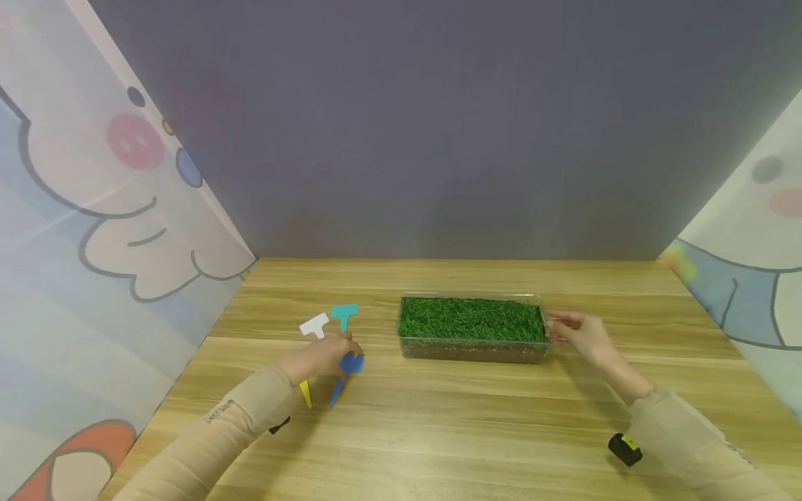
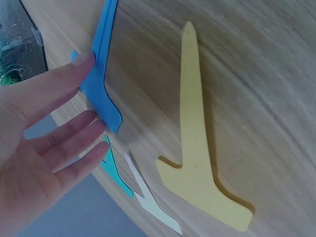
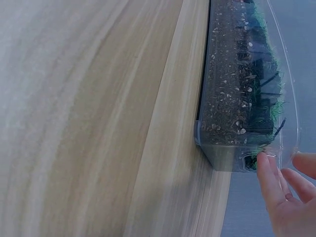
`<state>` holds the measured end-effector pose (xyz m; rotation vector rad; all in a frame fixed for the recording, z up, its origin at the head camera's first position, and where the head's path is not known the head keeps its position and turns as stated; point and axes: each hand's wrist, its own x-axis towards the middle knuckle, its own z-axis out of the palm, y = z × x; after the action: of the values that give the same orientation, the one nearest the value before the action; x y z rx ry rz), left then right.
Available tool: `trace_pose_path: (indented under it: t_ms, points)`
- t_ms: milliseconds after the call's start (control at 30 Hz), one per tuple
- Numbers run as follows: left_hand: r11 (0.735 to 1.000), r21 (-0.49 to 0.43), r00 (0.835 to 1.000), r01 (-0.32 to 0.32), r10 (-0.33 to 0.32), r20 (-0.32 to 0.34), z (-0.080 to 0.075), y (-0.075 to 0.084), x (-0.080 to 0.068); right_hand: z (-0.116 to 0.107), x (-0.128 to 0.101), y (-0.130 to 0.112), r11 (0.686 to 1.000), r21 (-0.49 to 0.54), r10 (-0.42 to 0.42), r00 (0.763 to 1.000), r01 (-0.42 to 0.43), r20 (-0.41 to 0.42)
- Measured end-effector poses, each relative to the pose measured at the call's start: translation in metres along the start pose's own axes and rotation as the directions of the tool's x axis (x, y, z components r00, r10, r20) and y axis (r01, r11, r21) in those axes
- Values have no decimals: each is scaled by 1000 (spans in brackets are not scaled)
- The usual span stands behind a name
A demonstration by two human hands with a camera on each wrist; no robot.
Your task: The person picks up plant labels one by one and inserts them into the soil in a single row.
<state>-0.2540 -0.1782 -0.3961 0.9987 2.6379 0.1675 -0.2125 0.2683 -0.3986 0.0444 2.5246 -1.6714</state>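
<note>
Plant markers are being handled just beside the left hand [image 1: 321, 356]: the blue marker [image 2: 101, 74] is being touched by straight, relaxed fingertips [image 2: 84, 61], with nothing yet being gripped, as far as the left wrist view shows. The yellow marker [image 2: 200, 148] is lying flat on the surface [image 1: 438, 431] on the near side of that hand, while the teal marker [image 1: 344, 314] and the white marker [image 1: 315, 325] are lying just beyond it. Well apart from the left hand, the clear tray of grass [image 1: 471, 327] is being touched at its end wall by the loosely extended fingers of the right hand [image 1: 579, 334]; no firm grasp is being shown. No marker is standing in the grass, so the work is judged to be at its beginning, with all four markers left on the surface.
</note>
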Motion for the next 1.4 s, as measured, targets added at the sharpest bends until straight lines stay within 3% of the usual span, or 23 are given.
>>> trace_pose_path:
  t_ms: [267, 633, 1167, 1400]
  points:
    - [999, -41, 1000, 11, -11, 3, 2, -1, 1, 1, -1, 0, 1000, -17, 4, 1000, -4, 1]
    - [994, -63, 989, 89, -81, 125, -3, -2, 13, 1, 0, 0, 1000, -19, -20, 1000, 20, -8]
    - [979, -113, 982, 168, -156, 110, -2, -1, 9, 2, -1, 2, 999, -10, -31, 999, 30, -20]
    - [979, -137, 985, 153, -139, 103, -3, 2, 10, 1, -1, 1, 1000, -5, -30, 999, 30, -22]
